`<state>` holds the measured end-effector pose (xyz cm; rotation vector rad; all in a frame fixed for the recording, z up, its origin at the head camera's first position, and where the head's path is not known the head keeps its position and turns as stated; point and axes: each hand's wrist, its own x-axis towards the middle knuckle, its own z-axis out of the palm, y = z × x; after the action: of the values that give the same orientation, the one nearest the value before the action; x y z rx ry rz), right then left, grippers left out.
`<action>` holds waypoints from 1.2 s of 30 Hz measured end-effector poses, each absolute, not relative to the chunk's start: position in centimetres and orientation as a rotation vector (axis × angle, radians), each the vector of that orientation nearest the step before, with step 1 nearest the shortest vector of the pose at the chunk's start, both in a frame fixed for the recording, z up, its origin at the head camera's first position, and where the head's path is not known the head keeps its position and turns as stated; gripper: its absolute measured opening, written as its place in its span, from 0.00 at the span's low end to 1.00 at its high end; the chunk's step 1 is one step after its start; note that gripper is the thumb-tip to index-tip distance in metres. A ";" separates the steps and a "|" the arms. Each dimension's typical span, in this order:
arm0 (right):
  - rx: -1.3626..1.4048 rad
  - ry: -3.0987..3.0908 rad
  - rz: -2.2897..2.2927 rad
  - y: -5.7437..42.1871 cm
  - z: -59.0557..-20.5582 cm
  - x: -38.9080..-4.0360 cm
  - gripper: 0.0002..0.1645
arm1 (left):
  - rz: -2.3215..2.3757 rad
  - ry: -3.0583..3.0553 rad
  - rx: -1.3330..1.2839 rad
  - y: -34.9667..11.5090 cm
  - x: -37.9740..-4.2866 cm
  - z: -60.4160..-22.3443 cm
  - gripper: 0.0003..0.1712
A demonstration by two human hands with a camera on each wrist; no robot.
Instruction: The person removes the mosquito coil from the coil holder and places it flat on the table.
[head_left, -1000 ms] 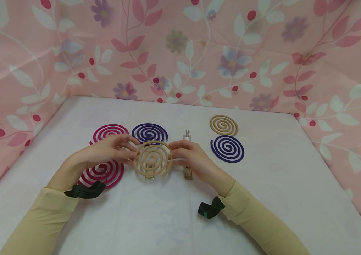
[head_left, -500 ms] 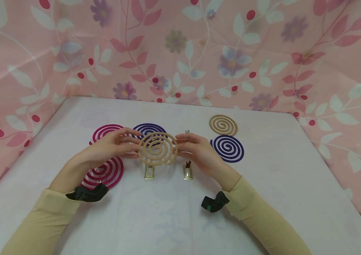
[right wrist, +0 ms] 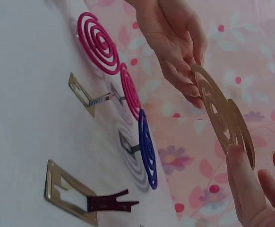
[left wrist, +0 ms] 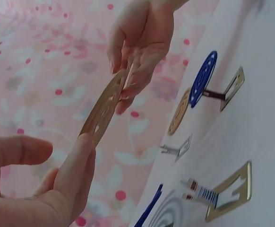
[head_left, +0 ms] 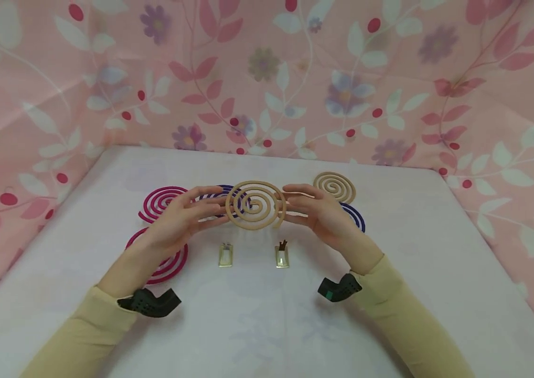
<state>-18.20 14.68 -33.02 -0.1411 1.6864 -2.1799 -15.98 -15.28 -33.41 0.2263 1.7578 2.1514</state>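
Observation:
A tan mosquito coil [head_left: 254, 203] hangs above the table between my two hands, tilted toward the head camera. My left hand [head_left: 177, 223] holds its left edge at the fingertips, and my right hand [head_left: 326, 212] holds the opposite edge. The left wrist view catches the coil [left wrist: 102, 111] nearly edge-on, with right-hand fingers on both sides of its rim. Below it stand two brass-coloured metal coil stands, a left one [head_left: 225, 265] and a right one [head_left: 282, 265], with upright prongs bearing no coil. A blue coil [right wrist: 149, 151] sits on its own stand behind.
Two pink coils, a farther one [head_left: 153, 205] and a nearer one [head_left: 172, 275], sit at the left, partly behind my left arm. On the right are another tan coil [head_left: 335, 184] and a blue coil [head_left: 360, 218]. A small silver stand [left wrist: 177, 151] shows behind. Floral cloth [head_left: 262, 79] hangs beyond the white table.
Both hands have lifted the tan coil up and carried it to the right, away from over the left brass stand. Both brass stands now show in front of it.

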 end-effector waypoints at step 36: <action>-0.134 2.037 -1.963 28.9 -35.7 -12.2 0.17 | 2.236 1.547 0.072 1.0 -12.4 -36.5 0.27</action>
<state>-12.22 28.95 -35.70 -0.1340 2.0372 -1.9627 -12.39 1.03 -36.50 0.0716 1.5470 2.2364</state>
